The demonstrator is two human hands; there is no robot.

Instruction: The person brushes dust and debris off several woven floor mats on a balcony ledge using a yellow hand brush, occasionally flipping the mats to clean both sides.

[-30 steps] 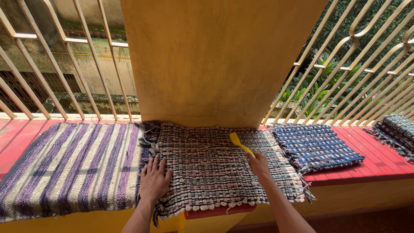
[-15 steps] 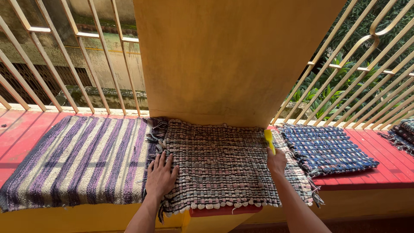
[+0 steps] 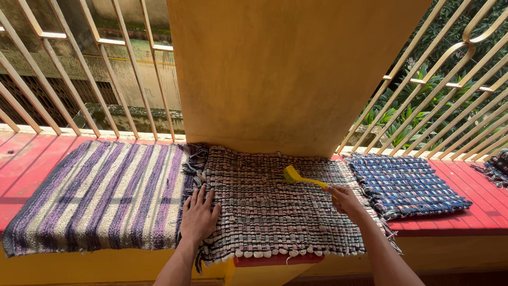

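A woven pink-and-grey mat point(image 3: 264, 212) lies on the red ledge point(image 3: 460, 220) in front of a yellow pillar. My left hand point(image 3: 199, 215) presses flat on the mat's left edge, fingers spread. My right hand point(image 3: 345, 198) grips the handle of a yellow brush point(image 3: 296, 176). The brush head rests on the upper right part of the mat, pointing left.
A purple-and-cream striped mat point(image 3: 95, 193) lies to the left, a blue woven mat point(image 3: 407, 185) to the right, and another mat point(image 3: 498, 165) at the far right edge. The yellow pillar point(image 3: 286, 74) rises behind. Slanted metal railings point(image 3: 79, 79) flank it.
The brush went from the mat's right edge, held upright, back leftward onto the mat's upper right part. My left hand stayed pressed on the mat.
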